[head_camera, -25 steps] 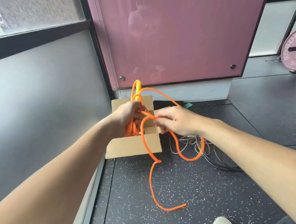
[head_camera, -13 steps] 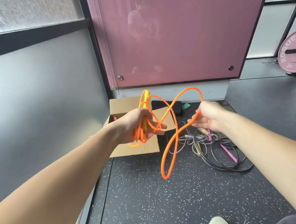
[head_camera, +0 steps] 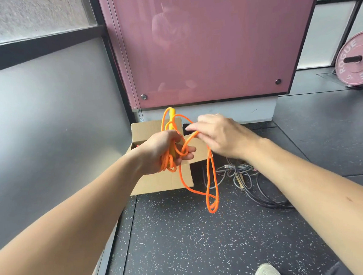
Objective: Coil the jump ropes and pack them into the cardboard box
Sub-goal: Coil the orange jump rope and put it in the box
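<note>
My left hand [head_camera: 163, 151] grips a bundle of orange jump rope [head_camera: 210, 179] coils together with its yellow handle [head_camera: 171, 118], which sticks up above the fist. The hand hovers over the open cardboard box [head_camera: 162, 181] on the floor. My right hand [head_camera: 220, 134] is just to the right, pinching a strand of the same rope near the left hand's fingertips. A long doubled loop of the orange rope hangs down from both hands, clear of the floor. What lies inside the box is mostly hidden by my left hand.
A tangle of grey and black jump ropes [head_camera: 244, 175] lies on the speckled floor right of the box. A dark wall panel runs along the left, a maroon panel [head_camera: 206, 41] stands behind the box, and a pink weight plate [head_camera: 359, 58] is far right. My shoes [head_camera: 267, 274] show below.
My right hand has swung back in from the right to meet the left hand, laying another turn of rope. The hanging rope has risen off the floor and shortened into a doubled loop.
</note>
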The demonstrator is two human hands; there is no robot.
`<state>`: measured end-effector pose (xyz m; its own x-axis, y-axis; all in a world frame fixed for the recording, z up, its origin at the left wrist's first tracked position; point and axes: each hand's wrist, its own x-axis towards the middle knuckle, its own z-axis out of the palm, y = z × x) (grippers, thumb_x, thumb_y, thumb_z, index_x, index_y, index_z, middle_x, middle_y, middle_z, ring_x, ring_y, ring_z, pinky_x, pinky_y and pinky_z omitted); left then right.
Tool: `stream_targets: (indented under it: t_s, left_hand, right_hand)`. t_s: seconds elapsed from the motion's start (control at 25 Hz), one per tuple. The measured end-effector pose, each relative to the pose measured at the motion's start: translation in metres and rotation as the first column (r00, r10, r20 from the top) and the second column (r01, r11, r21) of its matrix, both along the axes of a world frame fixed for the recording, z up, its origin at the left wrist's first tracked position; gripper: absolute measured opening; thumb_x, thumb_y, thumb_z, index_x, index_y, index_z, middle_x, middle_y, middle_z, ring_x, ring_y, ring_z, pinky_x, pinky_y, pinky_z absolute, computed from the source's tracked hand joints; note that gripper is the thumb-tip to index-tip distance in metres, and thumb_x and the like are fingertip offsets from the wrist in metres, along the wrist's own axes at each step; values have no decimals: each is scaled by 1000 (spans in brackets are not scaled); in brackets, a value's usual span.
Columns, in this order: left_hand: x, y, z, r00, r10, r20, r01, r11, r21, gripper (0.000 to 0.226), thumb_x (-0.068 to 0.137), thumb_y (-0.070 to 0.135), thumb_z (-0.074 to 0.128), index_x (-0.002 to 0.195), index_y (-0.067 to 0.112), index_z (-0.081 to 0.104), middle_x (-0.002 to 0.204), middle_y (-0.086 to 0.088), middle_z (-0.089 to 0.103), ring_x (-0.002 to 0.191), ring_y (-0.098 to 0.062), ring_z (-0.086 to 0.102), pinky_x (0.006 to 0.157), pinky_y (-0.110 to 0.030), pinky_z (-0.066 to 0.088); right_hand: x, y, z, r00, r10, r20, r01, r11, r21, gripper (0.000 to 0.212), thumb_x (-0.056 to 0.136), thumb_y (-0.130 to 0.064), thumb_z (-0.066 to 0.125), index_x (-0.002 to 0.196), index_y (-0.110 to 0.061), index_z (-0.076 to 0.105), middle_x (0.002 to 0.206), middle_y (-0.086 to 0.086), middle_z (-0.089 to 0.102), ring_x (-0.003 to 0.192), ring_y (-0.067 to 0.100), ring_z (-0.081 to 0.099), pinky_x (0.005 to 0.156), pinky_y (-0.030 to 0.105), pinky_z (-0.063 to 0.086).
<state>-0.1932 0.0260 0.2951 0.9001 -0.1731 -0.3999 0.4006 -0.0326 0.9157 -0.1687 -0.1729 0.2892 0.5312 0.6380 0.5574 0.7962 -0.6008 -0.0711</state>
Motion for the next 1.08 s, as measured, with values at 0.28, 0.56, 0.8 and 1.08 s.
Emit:
stream_targets:
  t_s: [0.28, 0.56, 0.8, 1.08]
  left_hand:
    - [-4, 25, -4, 998, -55, -32, 59, 991, 123, 22, 102, 18, 38, 91, 6, 52, 72, -9, 67, 60, -20, 68, 46, -24, 50]
    - [5, -4, -8, 995, -7, 95, -17, 970, 241, 29, 104, 27, 38, 83, 11, 51, 60, -5, 60, 47, -16, 54, 47, -25, 44]
    - [-2, 20, -7, 999, -4, 41, -3, 987, 163, 29, 105, 22, 37, 87, 7, 54, 70, -8, 72, 57, -19, 64, 48, -25, 47]
    - [-1, 27, -8, 999, -26, 30, 20, 978, 210, 26, 105, 22, 38, 103, 2, 54, 80, -12, 75, 61, -23, 67, 54, -29, 53]
  right_hand:
    - [23, -79, -44, 112, -557, -823, 826, 512, -234, 14, 92, 5, 52, 82, 3, 61, 60, 20, 62, 59, 31, 69, 63, 35, 50]
    - [-33, 34, 0, 978, -159, -132, 142, 981, -133, 86, 75, -15, 62, 156, -17, 32, 138, 9, 53, 118, 35, 55, 99, 40, 44]
    - [-11, 5, 1, 972, -77, -220, 144, 940, 308, 37, 81, -43, 70, 110, -22, 77, 73, -8, 61, 62, 8, 52, 62, 15, 36]
    - [17, -51, -40, 303, -475, -826, 953, 162, 256, 26, 103, -26, 50, 115, -5, 59, 109, 14, 63, 103, 37, 58, 76, 35, 40]
